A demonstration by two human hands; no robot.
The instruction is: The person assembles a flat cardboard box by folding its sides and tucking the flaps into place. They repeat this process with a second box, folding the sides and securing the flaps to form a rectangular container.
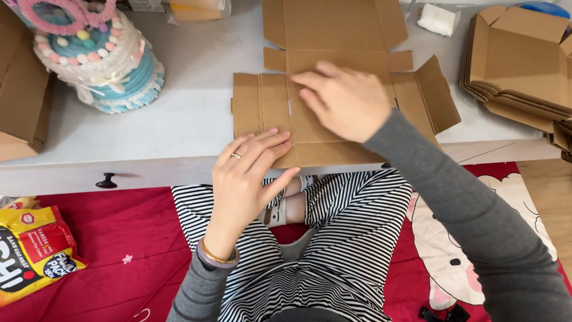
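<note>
Head view: both flat, released hands, left hand (253,173) and right hand (345,98), press cardboard (333,36) on white table (196,113) above red rug (119,238).

The left hand (250,170) lies palm down with its fingers held together and stretched flat, pointing up and to the right, the thumb spread out to the side. A ring sits on one finger and a bracelet circles the wrist, where a grey sleeve begins. The right hand (345,98) lies palm down farther forward, fingers extended toward the left and pressed flat. Its grey-sleeved forearm runs in from the lower right, crossing above the lap.
</note>
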